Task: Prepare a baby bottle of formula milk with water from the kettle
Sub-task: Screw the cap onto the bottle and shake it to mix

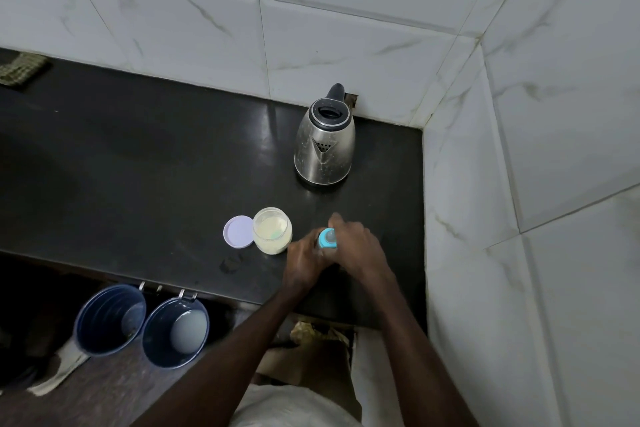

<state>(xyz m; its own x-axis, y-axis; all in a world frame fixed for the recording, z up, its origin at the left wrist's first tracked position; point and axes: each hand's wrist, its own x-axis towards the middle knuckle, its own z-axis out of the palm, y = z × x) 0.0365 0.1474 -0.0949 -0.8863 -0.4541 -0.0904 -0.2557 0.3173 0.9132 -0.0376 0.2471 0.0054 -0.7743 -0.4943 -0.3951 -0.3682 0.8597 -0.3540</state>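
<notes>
A baby bottle with a blue collar and clear teat point(327, 238) stands on the black counter point(145, 163), mostly hidden by both hands. My left hand point(304, 262) grips the bottle's body from the left. My right hand point(356, 248) curls round its blue collar from the right. Just left of them is an open jar of pale formula powder point(272, 230), with its lilac lid point(237, 231) lying flat beside it. A steel kettle point(325, 144) with a black lid and handle stands behind, near the tiled corner.
Two dark blue buckets point(110, 319) point(175, 331) sit on the floor below the counter's front edge. A folded checked cloth point(21, 72) lies at the counter's far left. Marble-look tiled walls point(519, 149) close in behind and on the right.
</notes>
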